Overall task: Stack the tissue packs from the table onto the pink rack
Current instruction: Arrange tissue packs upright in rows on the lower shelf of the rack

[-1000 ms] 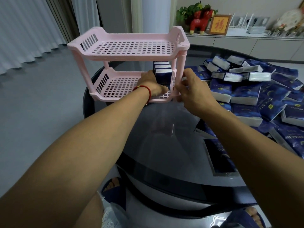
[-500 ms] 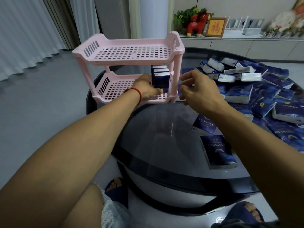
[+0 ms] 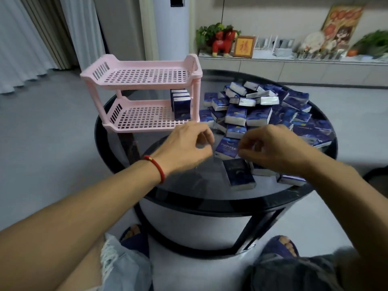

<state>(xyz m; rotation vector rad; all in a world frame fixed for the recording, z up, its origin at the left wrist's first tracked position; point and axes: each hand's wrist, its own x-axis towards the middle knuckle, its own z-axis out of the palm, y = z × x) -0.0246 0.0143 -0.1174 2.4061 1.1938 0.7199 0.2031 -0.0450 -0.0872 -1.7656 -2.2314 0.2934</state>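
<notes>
- Pink plastic two-tier rack [image 3: 144, 74] standing on left rear of round black glass table [image 3: 210, 198]; upper tier bare, perforated.
- Lower tier: row of upright dark-blue tissue packs [image 3: 181, 105] at right end, against right-hand posts.
- Heap of loose tissue packs [image 3: 258, 110] on right half of table, just beside rack, lying flat, tilted and overlapping.
- Single pack [image 3: 239, 174] lying flat near front edge of table, apart from heap's centre, below and between both hands.
- Left hand [image 3: 186, 145] above glass in front of rack, palm down, fingers curled loosely inward, thumb near fingertips; nothing visible in grasp. Red cord bracelet [image 3: 156, 166] on wrist.
- Right hand [image 3: 270, 148] over near edge of heap, fingers curled downward; contact with packs beneath cannot be told, motion blur at fingertips.
- Background: sideboard [image 3: 294, 66] with red horse figurine [image 3: 223, 44] and framed picture [image 3: 244, 46].
</notes>
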